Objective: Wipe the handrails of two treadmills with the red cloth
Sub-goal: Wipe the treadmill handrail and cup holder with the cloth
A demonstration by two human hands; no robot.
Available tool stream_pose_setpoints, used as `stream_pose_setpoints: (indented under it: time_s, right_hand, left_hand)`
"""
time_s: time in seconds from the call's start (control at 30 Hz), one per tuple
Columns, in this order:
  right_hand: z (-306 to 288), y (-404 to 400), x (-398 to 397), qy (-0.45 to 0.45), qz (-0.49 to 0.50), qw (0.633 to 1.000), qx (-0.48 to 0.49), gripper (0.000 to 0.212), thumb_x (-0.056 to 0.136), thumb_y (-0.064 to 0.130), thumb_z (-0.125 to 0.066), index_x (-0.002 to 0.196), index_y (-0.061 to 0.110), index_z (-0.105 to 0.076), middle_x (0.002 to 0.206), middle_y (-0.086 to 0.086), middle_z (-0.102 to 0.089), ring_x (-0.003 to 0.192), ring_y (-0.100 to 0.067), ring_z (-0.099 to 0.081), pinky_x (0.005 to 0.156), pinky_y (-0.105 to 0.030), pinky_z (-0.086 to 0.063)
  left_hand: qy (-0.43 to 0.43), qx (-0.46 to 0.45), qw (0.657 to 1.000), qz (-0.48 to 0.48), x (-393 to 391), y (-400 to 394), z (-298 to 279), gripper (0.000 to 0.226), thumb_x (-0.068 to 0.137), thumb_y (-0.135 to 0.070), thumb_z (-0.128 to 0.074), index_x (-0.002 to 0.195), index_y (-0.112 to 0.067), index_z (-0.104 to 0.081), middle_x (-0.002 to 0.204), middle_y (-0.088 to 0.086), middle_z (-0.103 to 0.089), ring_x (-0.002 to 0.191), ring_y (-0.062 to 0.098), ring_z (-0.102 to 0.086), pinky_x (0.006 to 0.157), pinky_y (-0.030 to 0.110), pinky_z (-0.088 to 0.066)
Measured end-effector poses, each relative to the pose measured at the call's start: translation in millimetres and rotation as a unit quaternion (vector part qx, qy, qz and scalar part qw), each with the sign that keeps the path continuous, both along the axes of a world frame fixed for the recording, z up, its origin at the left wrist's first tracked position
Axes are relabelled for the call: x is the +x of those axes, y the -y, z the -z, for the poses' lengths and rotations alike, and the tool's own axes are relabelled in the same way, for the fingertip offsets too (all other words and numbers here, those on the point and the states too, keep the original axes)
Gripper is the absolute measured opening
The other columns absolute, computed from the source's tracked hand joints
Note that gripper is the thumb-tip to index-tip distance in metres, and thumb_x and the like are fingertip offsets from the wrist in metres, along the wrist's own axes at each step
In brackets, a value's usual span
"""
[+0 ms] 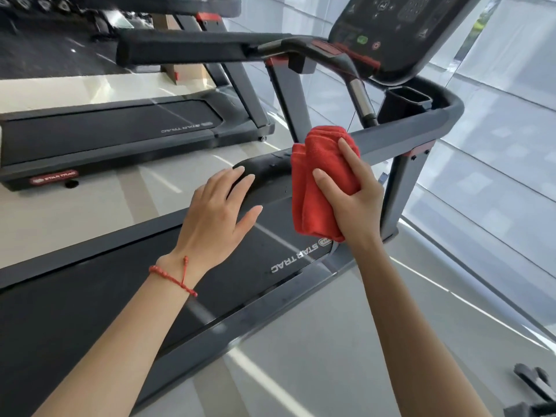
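Red cloth [323, 182] clenched in right hand [352, 203] fingers on handrail [388, 142], left hand [216, 212] fingers released

Red cloth [325, 182] is looking like thick terry, fuzzy and matt, folded in layers. Handrail [391, 139] is showing smooth grey painted metal with a dull sheen; its near end is wearing black matt padding. Running belt [90, 296] is reading as black rubber, finely textured. Console [400, 31] is showing glossy dark plastic. Floor [90, 206] is shining, polished pale tile. Wrist cord [173, 278] is looking like braided red string.
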State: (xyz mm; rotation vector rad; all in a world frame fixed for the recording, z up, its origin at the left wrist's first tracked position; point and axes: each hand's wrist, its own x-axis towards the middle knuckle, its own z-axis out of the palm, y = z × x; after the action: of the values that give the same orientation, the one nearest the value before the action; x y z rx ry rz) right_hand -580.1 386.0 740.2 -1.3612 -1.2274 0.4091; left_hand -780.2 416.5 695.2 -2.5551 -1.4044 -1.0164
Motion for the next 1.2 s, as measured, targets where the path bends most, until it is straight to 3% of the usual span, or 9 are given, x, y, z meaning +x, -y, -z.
stream_pose_setpoints:
  time_s: [0.13,0.33,0.47,0.53,0.63,0.7,0.93,1.2]
  right_hand:
    - [-9.2,-25.6,-4.7,0.018,-0.020,1.000,0.002,0.055,0.076,0.031,-0.073,0.126,0.038,-0.051,0.114,0.012,-0.053,0.096,0.018,-0.050,0.083,-0.001,-0.037]
    - [-10.4,-54.7,-9.1,0.102,-0.049,0.993,-0.028,0.053,0.078,0.035,-0.070,0.126,0.039,-0.050,0.121,0.009,-0.052,0.106,0.001,-0.051,0.093,-0.014,-0.040]
    - [-9.7,-64.5,-5.4,0.187,-0.051,0.979,-0.063,0.051,0.081,0.038,-0.066,0.129,0.036,-0.048,0.120,0.007,-0.050,0.106,-0.004,-0.048,0.087,0.000,-0.032]
    - [-13.1,-68.3,-5.0,0.222,-0.047,0.971,-0.075,0.049,0.083,0.039,-0.063,0.129,0.035,-0.048,0.117,0.007,-0.049,0.105,-0.007,-0.048,0.088,-0.006,-0.034]
    - [-16.6,-69.1,-15.2,0.281,-0.025,0.955,-0.096,0.044,0.086,0.042,-0.057,0.129,0.036,-0.048,0.124,0.003,-0.047,0.106,-0.011,-0.048,0.086,-0.028,-0.041]
    - [-14.2,-64.8,-25.7,0.323,-0.003,0.942,-0.091,0.042,0.085,0.045,-0.053,0.127,0.037,-0.048,0.129,0.003,-0.044,0.107,-0.014,-0.050,0.081,-0.033,-0.043]
    - [-5.9,-60.8,-44.1,0.316,0.043,0.946,-0.060,0.043,0.079,0.055,-0.056,0.119,0.037,-0.054,0.124,0.006,-0.047,0.101,-0.008,-0.051,0.079,-0.029,-0.044]
    - [-20.0,-86.5,-23.4,0.304,0.097,0.941,-0.111,0.038,0.079,0.056,-0.058,0.114,0.042,-0.057,0.117,0.007,-0.053,0.093,-0.007,-0.050,0.081,-0.027,-0.040]
  left_hand:
    - [0.000,-0.006,1.000,-0.015,6.5,-16.6,-1.9,0.055,0.091,-0.039,-0.037,0.126,0.001,-0.052,0.128,0.019,-0.053,0.119,0.034,-0.046,0.090,0.047,-0.044]
    - [0.013,-0.016,1.000,0.010,8.0,-41.0,0.7,0.057,0.090,-0.037,-0.037,0.128,0.003,-0.047,0.126,0.019,-0.054,0.117,0.033,-0.048,0.091,0.045,-0.044]
    - [0.019,-0.017,0.999,0.031,8.9,-52.0,3.0,0.056,0.090,-0.037,-0.038,0.127,0.004,-0.046,0.124,0.019,-0.055,0.114,0.032,-0.050,0.092,0.042,-0.044]
    - [0.029,-0.015,0.999,0.040,10.5,-55.9,4.2,0.055,0.091,-0.037,-0.038,0.125,0.005,-0.047,0.120,0.019,-0.056,0.110,0.031,-0.051,0.089,0.042,-0.046]
    - [0.052,-0.007,0.997,0.052,11.8,-59.5,6.7,0.052,0.091,-0.036,-0.041,0.121,0.005,-0.050,0.115,0.019,-0.058,0.104,0.029,-0.052,0.086,0.039,-0.047]
    - [0.065,0.002,0.996,0.060,11.4,-61.0,8.7,0.051,0.092,-0.035,-0.041,0.120,0.006,-0.050,0.114,0.019,-0.058,0.103,0.028,-0.053,0.088,0.035,-0.044]
    - [0.112,0.026,0.991,0.067,13.8,-63.4,13.1,0.050,0.096,-0.035,-0.042,0.118,0.008,-0.054,0.113,0.019,-0.059,0.102,0.028,-0.054,0.089,0.032,-0.044]
    - [0.131,0.049,0.988,0.070,15.4,-66.6,17.9,0.046,0.094,-0.030,-0.047,0.117,0.009,-0.055,0.112,0.021,-0.060,0.101,0.030,-0.057,0.088,0.033,-0.047]
